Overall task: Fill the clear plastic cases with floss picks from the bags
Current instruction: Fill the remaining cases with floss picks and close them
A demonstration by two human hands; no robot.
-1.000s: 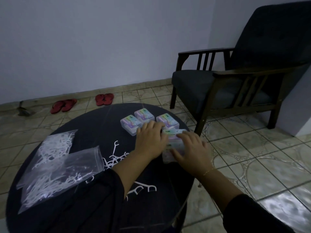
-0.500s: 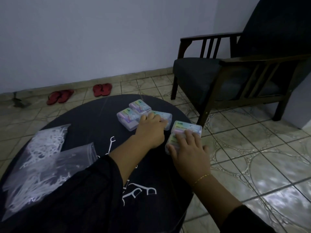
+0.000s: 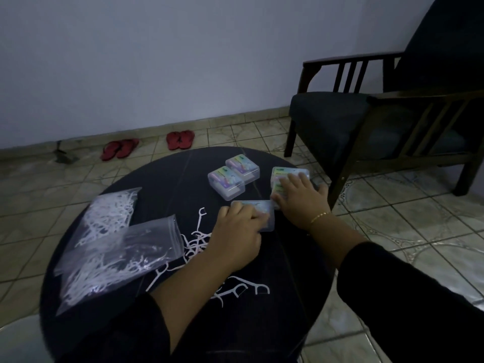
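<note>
On the round black table (image 3: 162, 179) lie two clear bags of white floss picks (image 3: 110, 239) at the left. Loose floss picks (image 3: 196, 239) are scattered in the middle. Two clear plastic cases (image 3: 233, 176) with colourful labels sit side by side at the far side. My left hand (image 3: 235, 234) grips a third clear case (image 3: 262, 210) lying flat near the table's middle. My right hand (image 3: 301, 197) rests flat on two more cases (image 3: 284, 174) near the right edge, covering most of them.
A dark wooden armchair (image 3: 379, 119) stands close to the table's right side. Two pairs of red sandals (image 3: 149, 144) lie on the tiled floor by the wall. More loose picks (image 3: 243, 288) lie near the front of the table.
My left hand has drawn one case away from the far group toward the table's middle. My right hand stays on the cases at the right edge.
</note>
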